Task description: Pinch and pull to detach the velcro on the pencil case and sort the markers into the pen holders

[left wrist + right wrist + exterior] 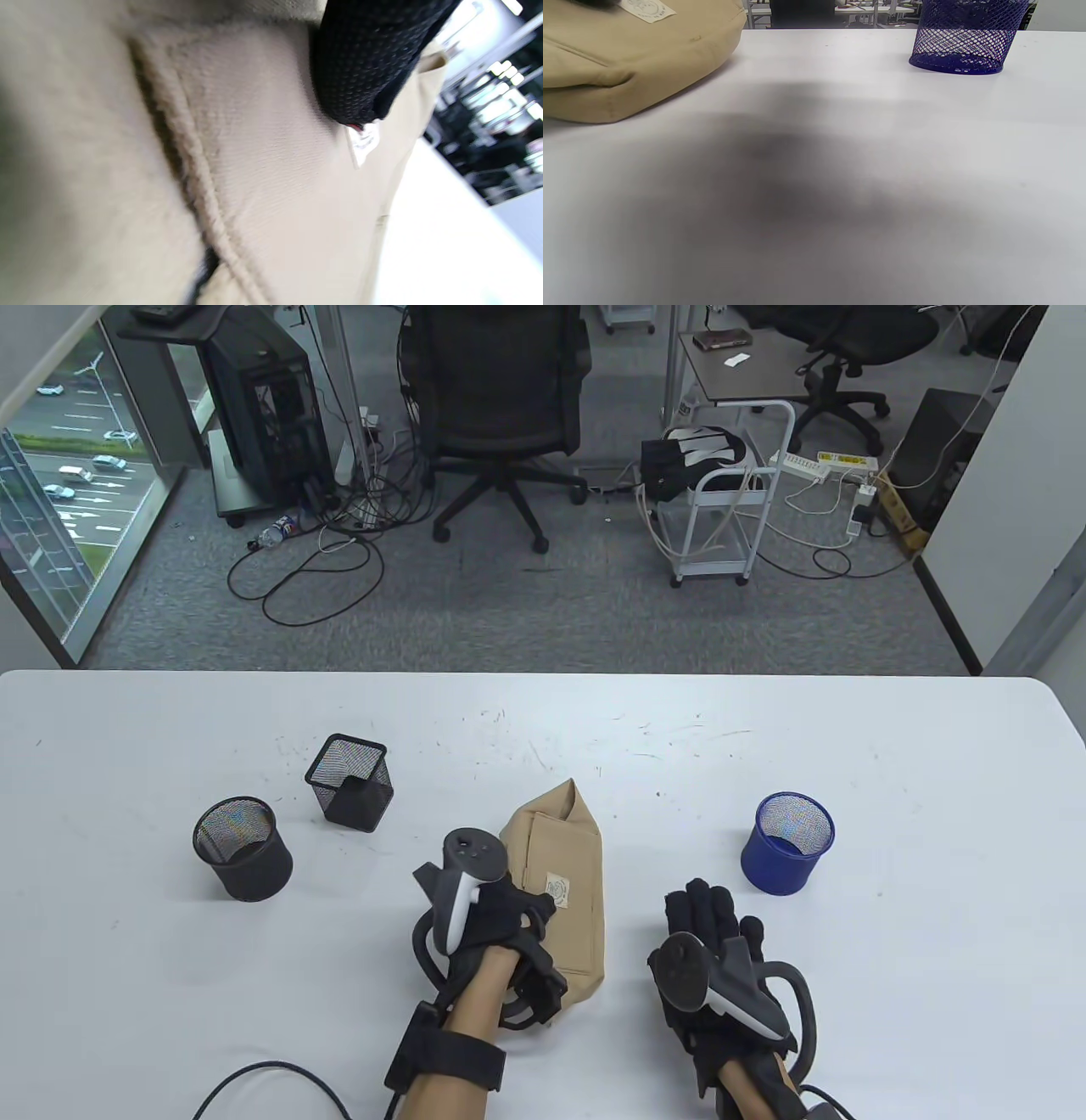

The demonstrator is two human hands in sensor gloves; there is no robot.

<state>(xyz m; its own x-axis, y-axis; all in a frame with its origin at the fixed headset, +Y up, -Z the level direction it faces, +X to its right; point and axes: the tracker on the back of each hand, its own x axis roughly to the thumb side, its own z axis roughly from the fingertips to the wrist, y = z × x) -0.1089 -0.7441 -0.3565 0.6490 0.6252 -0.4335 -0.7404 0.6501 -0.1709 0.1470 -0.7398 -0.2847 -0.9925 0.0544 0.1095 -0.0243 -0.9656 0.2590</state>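
Table view shows a tan fabric pencil case [567, 882] lying lengthwise at the middle of the white table [764, 712], its pointed end away from the person and a small white label [557, 890] on its top face. The left hand [496, 929] lies on the case's left side near the label; the fingers are hidden under the tracker, so I cannot tell whether they pinch the fabric or only press on it. From the left wrist view one gloved fingertip [360, 67] sits against the cloth just above the label [364, 142], beside a raised seam [191, 169] — the picture is blurred and close.

The right hand [713, 950] lies flat on the table to the right of the case, apart from it, fingers straight and pointing forward, holding nothing. A blue mesh pen holder [787, 842] stands upright just beyond its fingertips; the right wrist view shows that holder [967, 38] and the case's rounded edge [640, 63] — no fingers in that picture.

On the left of the table stand a round black mesh pen holder [242, 848] and, behind it, a square black mesh pen holder [350, 780], well apart from the case.
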